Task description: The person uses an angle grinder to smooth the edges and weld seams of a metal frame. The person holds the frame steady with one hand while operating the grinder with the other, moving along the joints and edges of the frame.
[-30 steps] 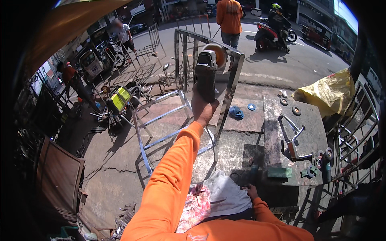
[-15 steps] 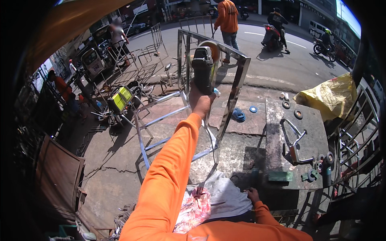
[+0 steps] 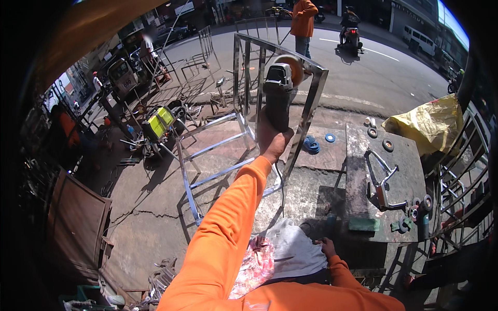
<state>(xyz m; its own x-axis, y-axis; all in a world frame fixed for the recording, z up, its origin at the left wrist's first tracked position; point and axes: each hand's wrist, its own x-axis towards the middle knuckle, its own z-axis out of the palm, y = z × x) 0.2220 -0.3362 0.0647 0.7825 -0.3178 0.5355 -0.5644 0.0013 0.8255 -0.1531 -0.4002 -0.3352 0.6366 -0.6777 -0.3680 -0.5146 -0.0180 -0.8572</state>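
My left hand (image 3: 275, 141) is wrapped round the dark body of an angle grinder (image 3: 278, 98), with the arm stretched forward. Its brownish disc (image 3: 295, 70) overlaps the top bar of an upright shiny metal frame (image 3: 311, 98); whether they touch I cannot tell. A cord hangs down below the hand. Low and to the right, my right hand (image 3: 327, 248) rests with curled fingers at the edge of a grey cloth (image 3: 295, 254) over my lap. What those fingers hold, if anything, is unclear. A pink patterned cloth (image 3: 257, 264) lies beside the grey one.
A worn table (image 3: 358, 181) at right bears a bent metal tube (image 3: 384, 179), discs and another grinder (image 3: 423, 223). Blue coils (image 3: 311, 145) lie on the pavement. A yellow-green machine (image 3: 160, 123) stands left. A person in orange (image 3: 303, 23) and a motorcycle (image 3: 351, 39) are on the road.
The grinder and my left hand appear further right and slightly lower, and the disc now overlaps the frame's bar further along. The view has shifted a little. The motorcycle has moved away up the road.
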